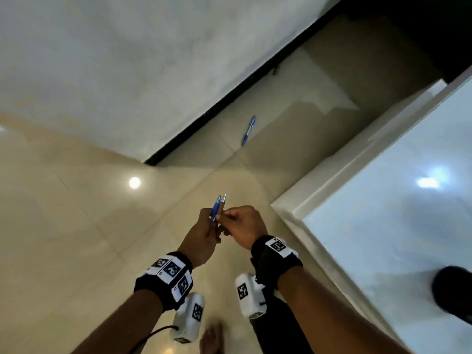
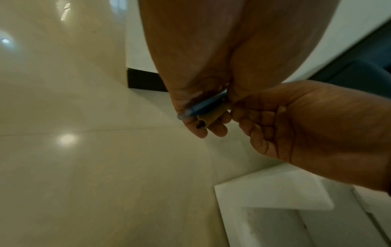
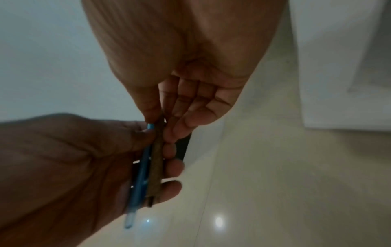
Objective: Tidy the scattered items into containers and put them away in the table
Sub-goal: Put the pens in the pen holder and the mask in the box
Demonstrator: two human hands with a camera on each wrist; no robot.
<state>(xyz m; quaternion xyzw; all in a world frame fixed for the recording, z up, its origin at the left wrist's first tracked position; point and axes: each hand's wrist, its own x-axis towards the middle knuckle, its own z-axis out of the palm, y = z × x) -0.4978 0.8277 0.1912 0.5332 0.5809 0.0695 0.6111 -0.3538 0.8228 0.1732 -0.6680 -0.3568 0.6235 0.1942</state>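
Held together above the beige floor [image 1: 76,226]: left hand [image 1: 201,238] curled round 2 pens, a blue pen [image 1: 215,210] and a brown pen [image 1: 222,203], with right hand [image 1: 244,226] pinching the brown one between thumb and fingertips. Just right, white table [image 1: 383,226]. Farther off, near the black skirting [image 1: 229,103], another blue pen on the floor [image 1: 248,130].

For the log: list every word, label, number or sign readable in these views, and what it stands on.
No readable words or numbers.
Wrist bands: black-and-white square code markers, not text.
Wrist cameras: the same kind of markers.
Held blue pen, tan pen, floor pen: any print too small or blurred.
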